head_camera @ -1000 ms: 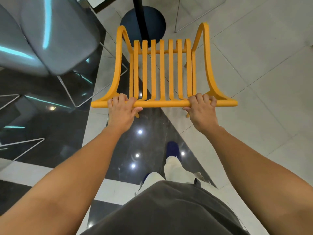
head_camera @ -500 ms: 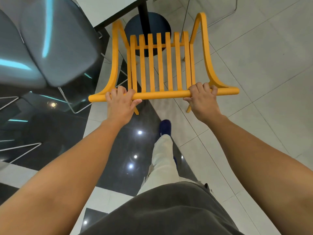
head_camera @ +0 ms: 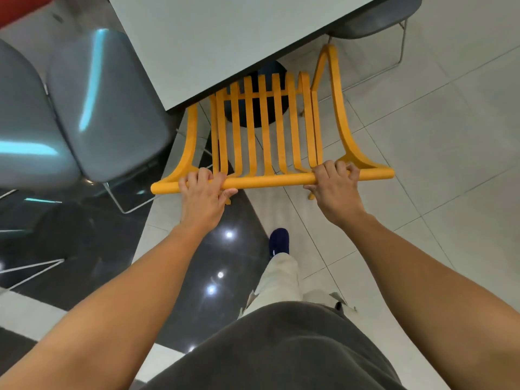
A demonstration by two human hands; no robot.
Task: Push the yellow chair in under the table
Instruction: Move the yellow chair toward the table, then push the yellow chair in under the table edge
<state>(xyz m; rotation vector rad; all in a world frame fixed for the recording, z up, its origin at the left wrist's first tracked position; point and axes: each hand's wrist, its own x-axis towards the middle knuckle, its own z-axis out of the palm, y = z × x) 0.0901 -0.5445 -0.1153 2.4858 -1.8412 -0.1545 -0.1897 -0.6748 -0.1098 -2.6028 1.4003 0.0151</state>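
Note:
The yellow chair (head_camera: 266, 130) has a slatted seat and a round top rail across its back. My left hand (head_camera: 203, 194) grips that rail near its left end and my right hand (head_camera: 334, 184) grips it near its right end. The white table (head_camera: 225, 38) with a dark edge fills the upper middle. The front left part of the chair's seat lies hidden beneath the table edge, while the right armrest stands out beyond it. The table's round dark base (head_camera: 277, 73) shows through the slats.
A grey shell chair (head_camera: 104, 102) on wire legs stands close on the left of the yellow chair. Another grey chair (head_camera: 377, 15) sits at the table's far right. My foot in a dark shoe (head_camera: 278, 240) is on the tiled floor behind the chair.
The yellow chair has slid forward and its seat front is now beneath the table edge. I have stepped forward with it. Both hands keep their grip on the rail.

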